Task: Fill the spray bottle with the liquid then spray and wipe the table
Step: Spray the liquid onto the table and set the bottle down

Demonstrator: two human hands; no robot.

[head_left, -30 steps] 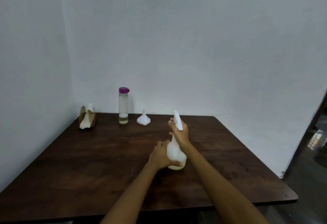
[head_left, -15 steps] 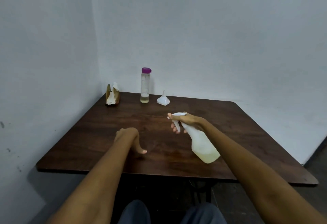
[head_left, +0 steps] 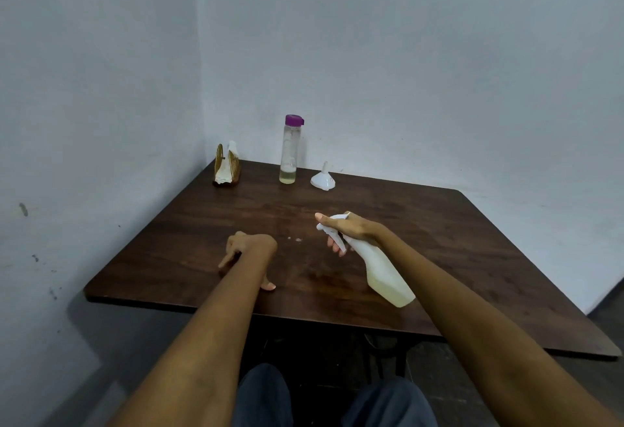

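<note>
1. The right hand grips the spray bottle by its neck, fingers curled at the trigger, thumb along the top of the head.
2. The bottle is held off the table, tilted, nozzle pointing far-left and its base toward the near right; pale liquid shows in the lower body.
3. The left hand hangs over the table left of the bottle, holding nothing, fingers loosely bent downward, thumb pointing near.
4. A few small pale spots lie on the wood between the hands.
5. At the far edge stands a clear bottle with a purple cap, a little yellowish liquid at its bottom.
6. Just right of it sits a white funnel, spout up.
7. In the far-left corner, a holder keeps white napkins upright.
</note>
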